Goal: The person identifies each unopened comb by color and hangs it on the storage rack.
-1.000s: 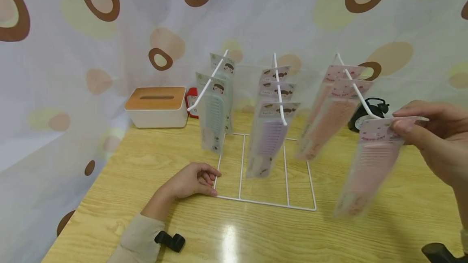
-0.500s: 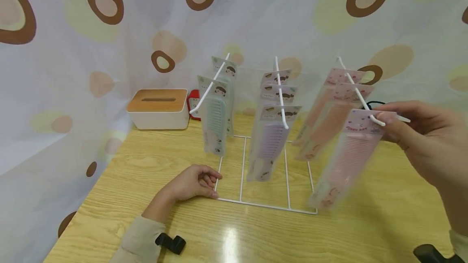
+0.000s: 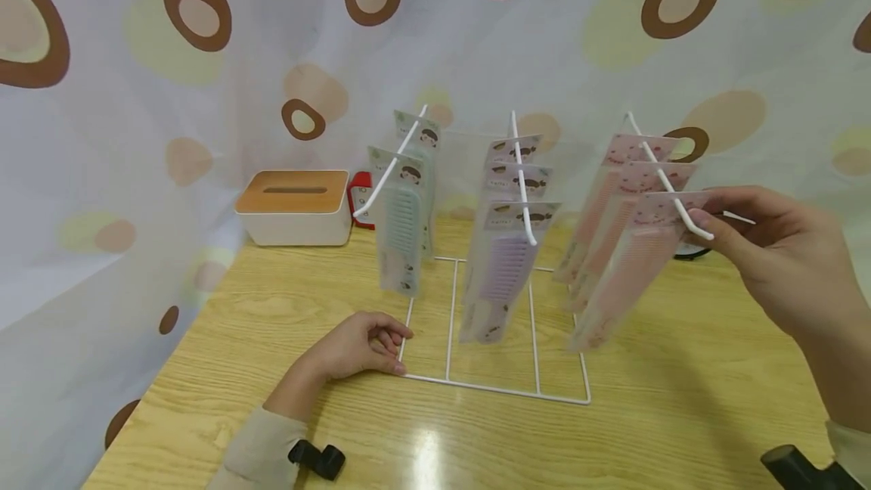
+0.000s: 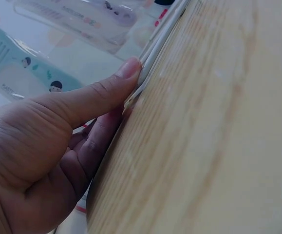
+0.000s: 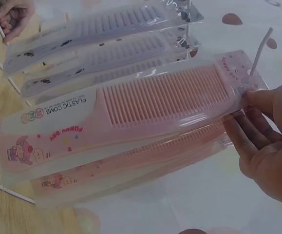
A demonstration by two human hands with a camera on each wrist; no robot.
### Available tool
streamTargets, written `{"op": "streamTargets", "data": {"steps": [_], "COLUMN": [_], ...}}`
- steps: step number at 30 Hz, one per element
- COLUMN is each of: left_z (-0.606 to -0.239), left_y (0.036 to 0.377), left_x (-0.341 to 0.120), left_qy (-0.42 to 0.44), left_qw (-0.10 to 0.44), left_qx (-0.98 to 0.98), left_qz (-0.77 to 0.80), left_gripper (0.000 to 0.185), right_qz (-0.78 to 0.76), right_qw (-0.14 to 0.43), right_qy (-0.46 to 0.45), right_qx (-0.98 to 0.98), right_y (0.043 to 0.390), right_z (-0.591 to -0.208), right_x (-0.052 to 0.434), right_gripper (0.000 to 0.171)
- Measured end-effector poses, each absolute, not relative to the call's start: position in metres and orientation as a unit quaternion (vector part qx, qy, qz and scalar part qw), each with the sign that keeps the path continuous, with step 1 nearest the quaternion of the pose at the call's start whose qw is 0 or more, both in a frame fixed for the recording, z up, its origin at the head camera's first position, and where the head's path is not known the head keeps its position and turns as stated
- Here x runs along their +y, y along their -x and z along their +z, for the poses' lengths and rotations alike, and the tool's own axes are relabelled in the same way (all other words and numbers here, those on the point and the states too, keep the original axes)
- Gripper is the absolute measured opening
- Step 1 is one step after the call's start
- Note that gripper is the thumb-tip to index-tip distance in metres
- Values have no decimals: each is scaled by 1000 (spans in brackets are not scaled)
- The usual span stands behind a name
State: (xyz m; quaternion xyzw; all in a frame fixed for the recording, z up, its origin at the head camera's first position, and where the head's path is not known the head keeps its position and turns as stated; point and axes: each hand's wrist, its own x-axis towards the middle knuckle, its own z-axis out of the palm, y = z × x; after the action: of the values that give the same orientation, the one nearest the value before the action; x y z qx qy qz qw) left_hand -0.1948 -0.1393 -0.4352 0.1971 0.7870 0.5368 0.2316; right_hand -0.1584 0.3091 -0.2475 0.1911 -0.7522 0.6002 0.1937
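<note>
A white wire display rack stands on the table, with three long hooks reaching forward. My left hand holds the front left corner of its base, thumb on the wire. My right hand pinches the right edge of the header card on a packaged pink comb. That comb hangs on the right hook, near its upturned tip, in front of two more pink ones. In the right wrist view, the hook end pokes out through the card. Purple combs hang on the middle hook, green combs on the left.
A white tissue box with a wooden lid stands at the back left. Beside it is a red clock, partly behind the green combs. A dark object shows behind my right hand. Patterned cloth hangs behind the table.
My right hand has moved left and away from me, bringing the pink comb onto the right hook and back along it toward the other two. The left hand stays on the rack's corner.
</note>
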Motion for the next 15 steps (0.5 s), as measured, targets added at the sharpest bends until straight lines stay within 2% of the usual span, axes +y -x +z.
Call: {"op": "streamTargets", "data": {"steps": [10,15], "left_z": [-434,-432], "left_y": [198,200], "left_x": [-137,-139], "left_qy": [-196,-197], "left_qw": [233,231], "left_qx": [788,792], "left_qz": [536,531], "left_gripper": [50,50], "right_qz": [577,618], "right_qw": [208,206], "right_qy": [-192,-220], "right_qx": [-766,-727], "right_y": [164,166], "right_z": [-253,-256], "right_x": [318,319], "right_gripper": [21,23]}}
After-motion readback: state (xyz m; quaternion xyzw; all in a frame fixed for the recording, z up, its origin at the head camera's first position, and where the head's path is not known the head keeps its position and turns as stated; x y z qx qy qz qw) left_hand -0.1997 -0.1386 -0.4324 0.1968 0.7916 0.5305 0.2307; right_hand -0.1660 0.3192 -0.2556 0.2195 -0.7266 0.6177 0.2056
